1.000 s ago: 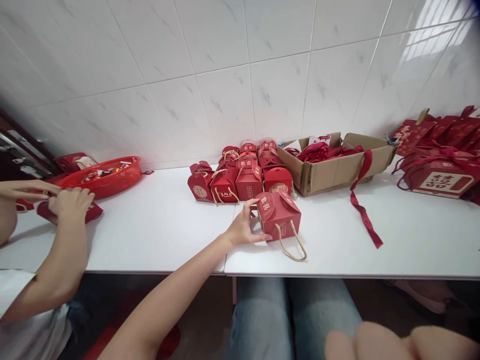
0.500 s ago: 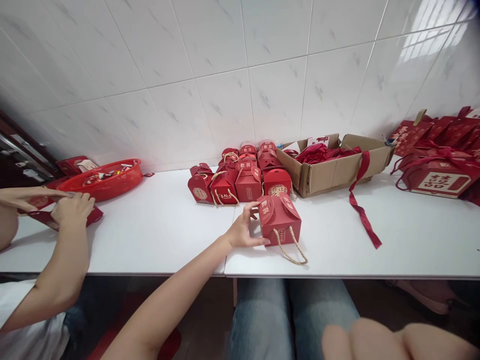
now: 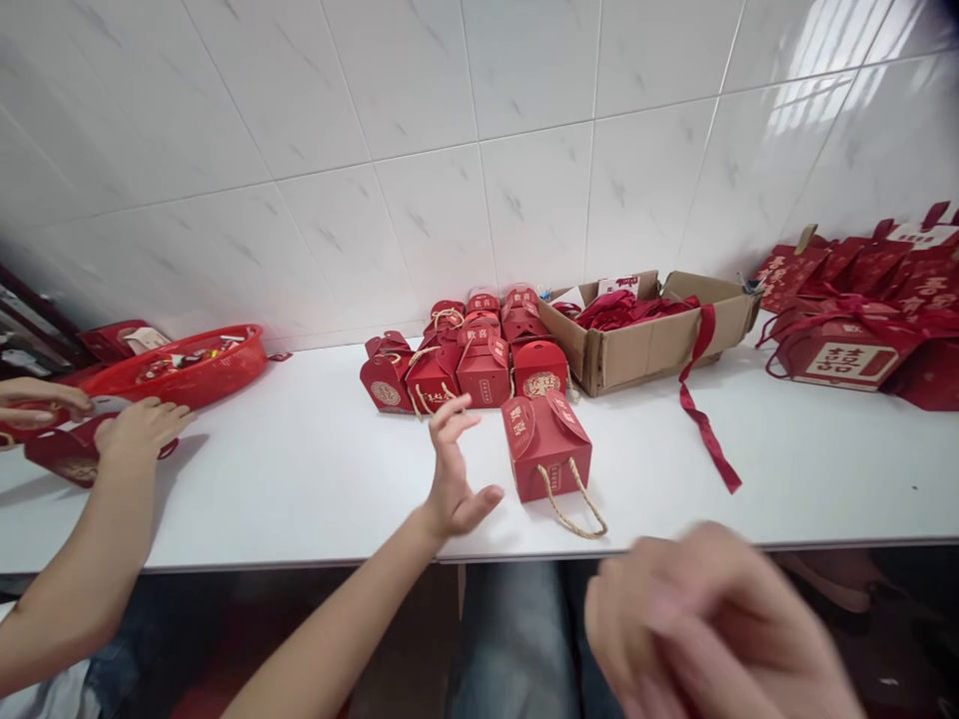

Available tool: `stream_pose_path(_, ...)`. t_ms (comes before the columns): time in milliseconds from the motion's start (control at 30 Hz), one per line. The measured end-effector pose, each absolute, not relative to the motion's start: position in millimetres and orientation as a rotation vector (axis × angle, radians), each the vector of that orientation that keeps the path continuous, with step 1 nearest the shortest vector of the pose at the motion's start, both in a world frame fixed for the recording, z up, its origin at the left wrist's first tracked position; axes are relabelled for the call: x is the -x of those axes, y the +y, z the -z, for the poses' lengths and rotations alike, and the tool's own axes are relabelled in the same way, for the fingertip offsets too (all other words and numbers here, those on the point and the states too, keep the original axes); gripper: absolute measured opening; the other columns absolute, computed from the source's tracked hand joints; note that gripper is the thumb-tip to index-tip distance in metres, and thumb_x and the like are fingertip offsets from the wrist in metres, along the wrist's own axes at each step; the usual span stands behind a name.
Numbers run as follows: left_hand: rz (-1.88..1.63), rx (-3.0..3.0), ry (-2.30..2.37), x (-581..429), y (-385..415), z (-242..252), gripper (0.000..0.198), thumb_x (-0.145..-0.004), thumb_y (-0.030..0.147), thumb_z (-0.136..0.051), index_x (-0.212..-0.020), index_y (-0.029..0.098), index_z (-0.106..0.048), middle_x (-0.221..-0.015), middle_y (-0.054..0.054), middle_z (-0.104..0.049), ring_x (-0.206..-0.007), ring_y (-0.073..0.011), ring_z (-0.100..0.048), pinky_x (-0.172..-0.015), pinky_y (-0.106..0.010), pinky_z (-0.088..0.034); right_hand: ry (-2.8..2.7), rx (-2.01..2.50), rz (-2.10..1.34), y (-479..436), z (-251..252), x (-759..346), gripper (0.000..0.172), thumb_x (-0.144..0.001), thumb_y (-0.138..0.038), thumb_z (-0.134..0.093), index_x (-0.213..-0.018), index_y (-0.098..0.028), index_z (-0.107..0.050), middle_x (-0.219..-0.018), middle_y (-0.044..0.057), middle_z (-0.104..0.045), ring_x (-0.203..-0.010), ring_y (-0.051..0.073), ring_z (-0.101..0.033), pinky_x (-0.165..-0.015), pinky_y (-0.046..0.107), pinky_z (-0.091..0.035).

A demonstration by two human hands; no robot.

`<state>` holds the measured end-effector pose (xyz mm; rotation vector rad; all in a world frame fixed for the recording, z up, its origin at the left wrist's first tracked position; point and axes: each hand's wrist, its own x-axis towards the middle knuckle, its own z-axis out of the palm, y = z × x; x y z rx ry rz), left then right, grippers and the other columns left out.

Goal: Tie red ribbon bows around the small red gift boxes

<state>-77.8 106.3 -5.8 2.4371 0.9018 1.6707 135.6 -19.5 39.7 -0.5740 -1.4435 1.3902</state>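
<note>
A small red gift box (image 3: 549, 449) with a rope handle stands on the white table (image 3: 300, 479) near its front edge. My left hand (image 3: 454, 469) hovers just left of the box. Its fingers are spread, it holds nothing, and it does not touch the box. My right hand (image 3: 704, 619) is raised low in the foreground, close to the camera. It is smeared by motion, so its fingers cannot be read.
A cluster of similar red gift boxes (image 3: 465, 359) stands by the tiled wall. A cardboard box (image 3: 644, 345) with red ribbons sits to the right, and red bags (image 3: 854, 320) are beyond it. Another person's hands (image 3: 139, 429) handle a flat red box (image 3: 64, 454) near a red basket (image 3: 180, 364).
My left hand let go of the red gift box and drew back to the left with its fingers open. My right hand rose from my lap into view.
</note>
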Motion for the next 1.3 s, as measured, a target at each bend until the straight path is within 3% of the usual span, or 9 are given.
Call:
stream_pose_path(67,-1.506,-2.273,0.907,69,72,-11,0.045,-0.089,0.059,-0.026,-0.102,0.024,-0.050,-0.101,-0.010,-0.051,-0.100,-0.0276,-0.049,-0.090,-0.049,-0.038,-1.371,0.658,-1.447,-11,-38,-122,0.019,-0.090,-0.043,-0.050,-0.092,-0.024,-0.054,-0.057,-0.004,-0.046,-0.049,0.009,-0.048,-0.049,0.024,-0.039)
stream_pose_path(100,-1.323,-2.267,0.917,64,57,-17,0.041,-0.090,0.056,-0.029,-0.092,0.023,-0.053,-0.088,-0.007,-0.053,-0.088,-0.0250,-0.051,-0.085,-0.046,-0.039,-1.356,0.697,-1.483,-8,-36,-117,0.018,-0.089,-0.040,-0.053,-0.095,-0.023,-0.052,-0.061,-0.004,-0.048,-0.052,0.008,-0.048,-0.051,0.022,-0.039)
stream_pose_path(200,-1.032,-2.155,0.866,54,28,-28,0.035,-0.089,0.050,-0.041,-0.070,0.022,-0.050,-0.063,-0.002,-0.047,-0.065,-0.0188,-0.046,-0.073,-0.039,-0.039,-1.401,0.737,-1.561,-3,-27,-111,0.025,-0.087,-0.037,-0.058,-0.103,-0.022,-0.048,-0.069,-0.003,-0.053,-0.062,0.008,-0.050,-0.058,0.020,-0.040)
stream_pose_path(300,-0.935,-1.980,0.750,52,23,-26,0.046,-0.090,0.055,-0.034,-0.062,0.020,-0.045,-0.058,-0.002,-0.045,-0.061,-0.0180,-0.044,-0.068,-0.037,-0.039,-1.458,0.739,-1.620,-2,-25,-115,0.025,-0.084,-0.036,-0.062,-0.098,-0.022,-0.046,-0.069,-0.005,-0.052,-0.064,0.007,-0.049,-0.061,0.019,-0.039)
stream_pose_path(433,-0.845,-1.881,0.677,56,24,-23,0.049,-0.086,0.063,-0.036,-0.065,0.019,-0.048,-0.066,-0.006,-0.053,-0.067,-0.0189,-0.049,-0.068,-0.035,-0.040,-1.417,0.768,-1.721,-1,-26,-119,0.027,-0.081,-0.031,-0.067,-0.093,-0.022,-0.044,-0.069,-0.006,-0.051,-0.062,0.006,-0.047,-0.061,0.018,-0.037)
stream_pose_path(667,-0.752,-1.856,0.671,54,17,-32,0.032,-0.090,0.035,-0.042,-0.066,0.017,-0.050,-0.065,-0.005,-0.054,-0.067,-0.0159,-0.049,-0.068,-0.031,-0.040,-1.231,0.708,-1.882,1,-12,-124,0.044,-0.067,-0.036,-0.078,-0.091,-0.020,-0.045,-0.064,-0.007,-0.053,-0.050,0.004,-0.045,-0.048,0.016,-0.037)
stream_pose_path(800,-0.980,-2.002,0.736,52,18,-39,0.024,-0.091,0.023,-0.040,-0.069,0.017,-0.047,-0.064,-0.002,-0.050,-0.065,-0.0138,-0.045,-0.068,-0.030,-0.038,-1.328,0.777,-1.926,4,-9,-136,0.036,-0.077,-0.047,-0.067,-0.084,-0.016,-0.051,-0.061,-0.003,-0.051,-0.051,0.006,-0.047,-0.050,0.018,-0.039)
stream_pose_path(967,-1.151,-2.149,0.822,48,25,-43,0.018,-0.089,0.016,-0.043,-0.072,0.018,-0.050,-0.068,-0.002,-0.050,-0.069,-0.0145,-0.047,-0.068,-0.031,-0.039,-1.559,0.870,-1.668,16,-21,-162,0.036,-0.088,-0.046,-0.054,-0.070,-0.014,-0.051,-0.059,-0.002,-0.048,-0.055,0.005,-0.040,-0.052,0.019,-0.032)
stream_pose_path(1300,-1.307,-2.325,1.430,33,90,-40,0.013,-0.081,0.020,-0.056,-0.092,0.021,-0.063,-0.116,-0.008,-0.053,-0.115,-0.0230,-0.049,-0.103,-0.042,-0.037,-1.411,1.119,-1.237,117,-65,-193,0.034,-0.075,-0.027,-0.056,-0.050,-0.017,-0.036,-0.047,-0.005,-0.028,-0.045,0.005,-0.020,-0.045,0.026,-0.010)
